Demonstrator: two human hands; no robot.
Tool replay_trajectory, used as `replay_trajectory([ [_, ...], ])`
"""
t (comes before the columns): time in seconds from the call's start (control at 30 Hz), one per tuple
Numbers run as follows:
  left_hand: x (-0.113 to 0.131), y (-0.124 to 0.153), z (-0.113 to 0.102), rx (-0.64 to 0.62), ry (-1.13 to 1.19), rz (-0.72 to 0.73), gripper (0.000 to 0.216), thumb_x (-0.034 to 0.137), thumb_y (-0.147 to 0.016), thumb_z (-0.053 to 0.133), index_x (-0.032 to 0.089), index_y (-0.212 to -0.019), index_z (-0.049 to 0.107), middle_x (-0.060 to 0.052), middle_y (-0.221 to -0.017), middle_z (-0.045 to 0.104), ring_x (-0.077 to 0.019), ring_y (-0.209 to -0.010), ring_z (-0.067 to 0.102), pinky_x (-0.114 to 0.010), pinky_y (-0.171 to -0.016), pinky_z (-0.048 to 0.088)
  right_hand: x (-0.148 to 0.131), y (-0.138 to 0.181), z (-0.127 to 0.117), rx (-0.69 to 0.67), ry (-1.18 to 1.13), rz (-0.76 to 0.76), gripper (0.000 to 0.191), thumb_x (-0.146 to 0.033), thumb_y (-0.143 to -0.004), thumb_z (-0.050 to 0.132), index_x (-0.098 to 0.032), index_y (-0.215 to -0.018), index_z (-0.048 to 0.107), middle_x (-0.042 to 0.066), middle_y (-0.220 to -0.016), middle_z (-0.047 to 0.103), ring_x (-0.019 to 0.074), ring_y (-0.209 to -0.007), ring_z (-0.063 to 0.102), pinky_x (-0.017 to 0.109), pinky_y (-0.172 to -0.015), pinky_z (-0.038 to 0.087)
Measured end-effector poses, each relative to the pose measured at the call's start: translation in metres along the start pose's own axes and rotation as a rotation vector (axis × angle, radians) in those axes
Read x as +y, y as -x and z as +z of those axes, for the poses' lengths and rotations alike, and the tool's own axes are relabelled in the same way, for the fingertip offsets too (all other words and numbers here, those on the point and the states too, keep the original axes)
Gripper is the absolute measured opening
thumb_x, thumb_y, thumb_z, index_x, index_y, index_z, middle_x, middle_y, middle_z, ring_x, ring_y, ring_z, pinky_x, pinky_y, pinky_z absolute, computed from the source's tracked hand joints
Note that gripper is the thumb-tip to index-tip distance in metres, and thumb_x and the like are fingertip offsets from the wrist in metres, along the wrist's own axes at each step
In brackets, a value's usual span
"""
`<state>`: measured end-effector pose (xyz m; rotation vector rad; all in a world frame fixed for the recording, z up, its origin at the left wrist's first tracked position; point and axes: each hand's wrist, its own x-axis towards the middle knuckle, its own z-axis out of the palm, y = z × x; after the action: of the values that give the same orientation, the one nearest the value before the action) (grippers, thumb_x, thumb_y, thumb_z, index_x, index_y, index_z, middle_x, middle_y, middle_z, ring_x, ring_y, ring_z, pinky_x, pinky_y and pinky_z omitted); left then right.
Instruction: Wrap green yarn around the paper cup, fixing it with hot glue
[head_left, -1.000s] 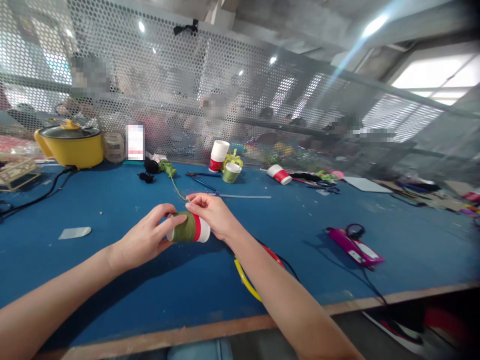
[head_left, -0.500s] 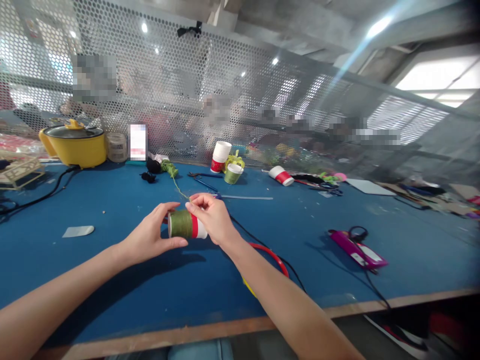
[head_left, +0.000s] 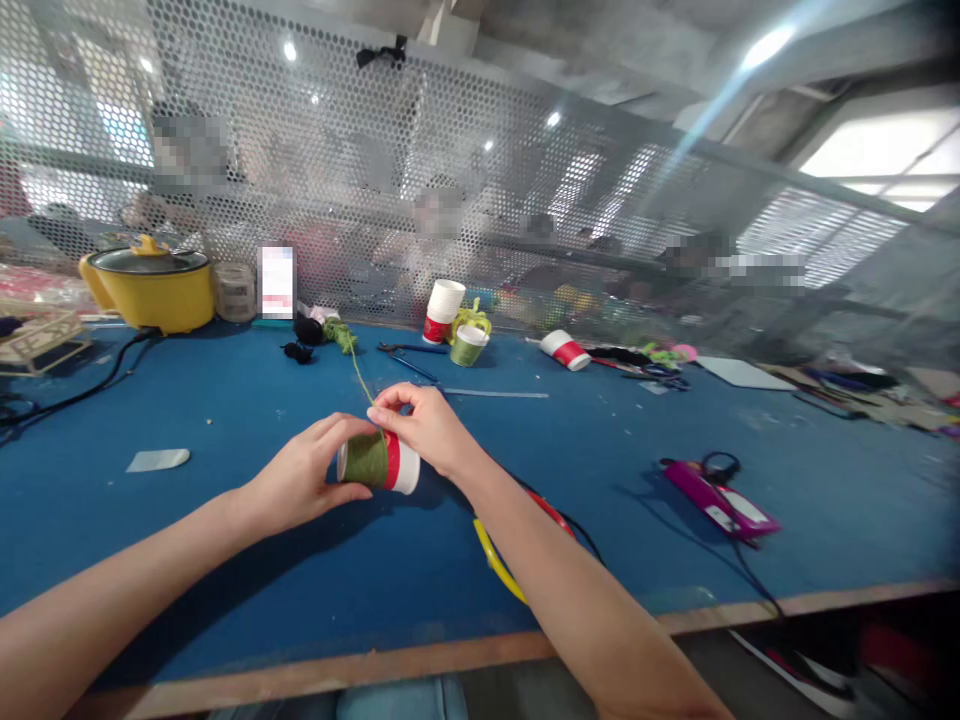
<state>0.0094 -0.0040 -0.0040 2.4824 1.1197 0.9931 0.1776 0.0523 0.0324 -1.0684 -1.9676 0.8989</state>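
1 paper cup [head_left: 406,470] is on its side btwn L hand [head_left: 296,472] & R hand [head_left: 426,425], seemingly just above the blue table [head_left: 300,610]. Vs. 0.5 s ago: L hand was spread wider round the wrapped end; now its fingers curl over the top w/ thumb underneath, so prob. a light grasp. R hand pinches the green yarn [head_left: 361,377] btwn thumb & forefinger, same as before; can't tell if its other fingers also prop the cup. Cup has tipped, white end a bit lower, & the strand now shows running from pinch to the edge of the green wrap [head_left: 366,460], next to the red band [head_left: 392,465]. Strand also looks straighter back to the yarn clump [head_left: 341,337]. Likely means tension's on, wrap partway: red band + white end still bare.
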Motion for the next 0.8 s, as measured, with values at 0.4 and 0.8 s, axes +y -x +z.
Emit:
replay_trajectory([
  [0.4,0.000,0.002,0.003,-0.110,-0.156,0.047,0.056,0.022,-0.071,0.066,0.018,-0.120,0.041,-0.011,-0.116,0.051,-0.0267,-0.106,0.050,-0.041,-0.089,0.044,0.004,-0.030,0.006,-0.190,0.010,0.034,0.015,-0.026,-0.071,0.058,-0.014,-0.064,0.056,-0.003,-0.056,0.053,0.0074,-0.052,0.048,0.020,-0.053,0.037],
  [0.8,-0.007,-0.002,-0.001,-0.041,-0.127,-0.052,0.050,0.018,-0.069,0.065,0.017,-0.114,0.043,-0.012,-0.114,0.049,-0.0255,-0.104,0.050,-0.040,-0.087,0.046,0.045,-0.032,-0.065,-0.039,0.815,0.397,0.013,-0.024,-0.068,0.061,-0.013,-0.059,0.060,0.010,-0.068,0.065,0.0214,-0.069,0.060,0.025,-0.056,0.037],
])
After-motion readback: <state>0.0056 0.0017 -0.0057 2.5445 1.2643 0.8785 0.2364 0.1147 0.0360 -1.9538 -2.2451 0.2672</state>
